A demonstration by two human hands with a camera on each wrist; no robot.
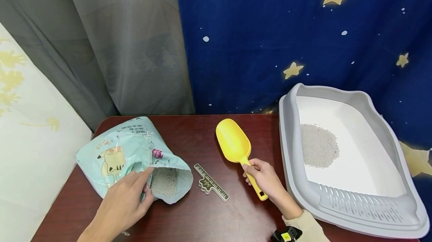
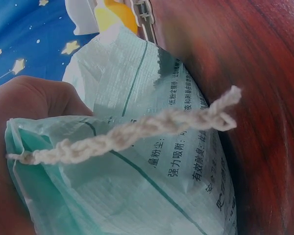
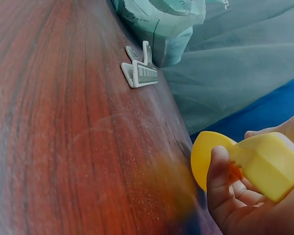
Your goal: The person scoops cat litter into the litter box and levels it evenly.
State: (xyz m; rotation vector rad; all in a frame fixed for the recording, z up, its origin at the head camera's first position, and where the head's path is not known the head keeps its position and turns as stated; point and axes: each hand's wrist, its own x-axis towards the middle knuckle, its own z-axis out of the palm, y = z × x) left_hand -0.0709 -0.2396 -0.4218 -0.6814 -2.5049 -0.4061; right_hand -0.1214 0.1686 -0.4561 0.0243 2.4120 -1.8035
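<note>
A light blue printed bag of cat litter [image 1: 129, 140] lies on its side, its mouth toward the middle and grey granular litter [image 1: 164, 182] showing inside. My left hand [image 1: 123, 199] grips the edge of the bag's mouth between thumb and fingers. In the left wrist view, a braided pale cord [image 2: 132, 134] hangs from the bag's corner. My right hand [image 1: 266, 180] holds a yellow scoop [image 1: 233, 140] by its handle, the bowl facing up with nothing in it. The scoop is left of the grey litter box and right of the bag.
At the right, a grey-rimmed litter box [image 1: 357, 163] has a patch of litter [image 1: 318, 145] on its white floor. A decorative bag clip [image 1: 211, 184] lies between the bag and scoop on the dark red table [image 1: 199, 133]. Grey and star-patterned blue curtains [image 1: 236, 65] hang behind the table.
</note>
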